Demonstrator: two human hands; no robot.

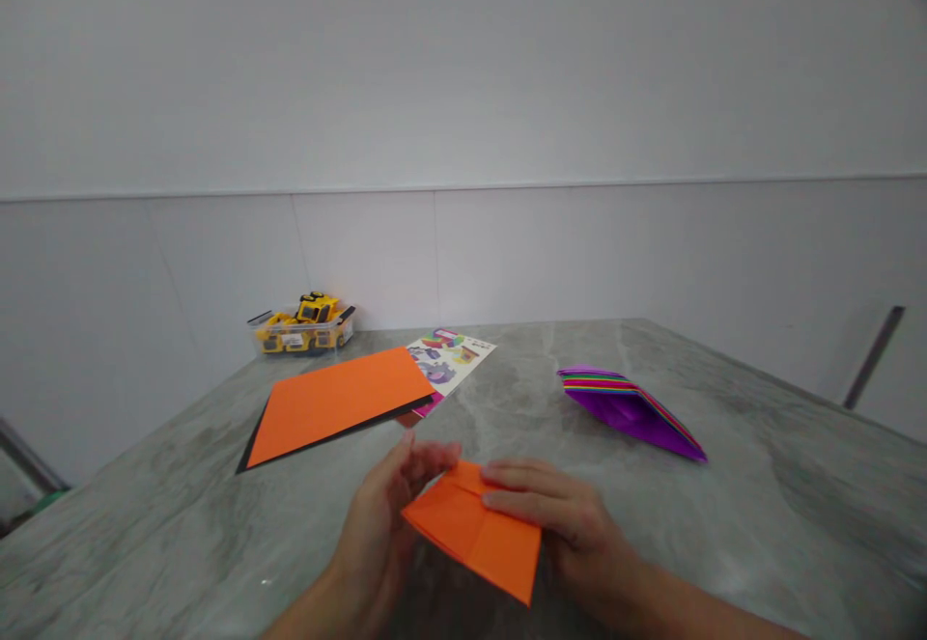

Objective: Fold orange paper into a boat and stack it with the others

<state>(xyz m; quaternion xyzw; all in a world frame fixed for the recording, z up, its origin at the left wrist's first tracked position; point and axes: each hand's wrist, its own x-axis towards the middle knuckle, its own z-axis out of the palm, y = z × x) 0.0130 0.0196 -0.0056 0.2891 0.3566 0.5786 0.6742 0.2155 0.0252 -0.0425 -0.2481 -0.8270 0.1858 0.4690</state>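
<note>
A folded piece of orange paper (pixel 478 529), with creases across its face, is held between my two hands above the near part of the table. My left hand (pixel 383 514) cups its left edge and far corner, fingers curled behind it. My right hand (pixel 557 510) grips it from the right, with the fingers lying across the top face and the thumb hidden below. The paper is tilted, one pointed corner hanging down toward me.
Orange sheets (pixel 348 399) on a black sheet lie at the left, overlapping a printed booklet (pixel 456 355). A clear box of yellow toy vehicles (pixel 308 326) stands at the back left. Right of centre rests a folded purple paper piece (pixel 630 413) with rainbow-striped edges. The grey marbled table (pixel 724 524) meets a white wall.
</note>
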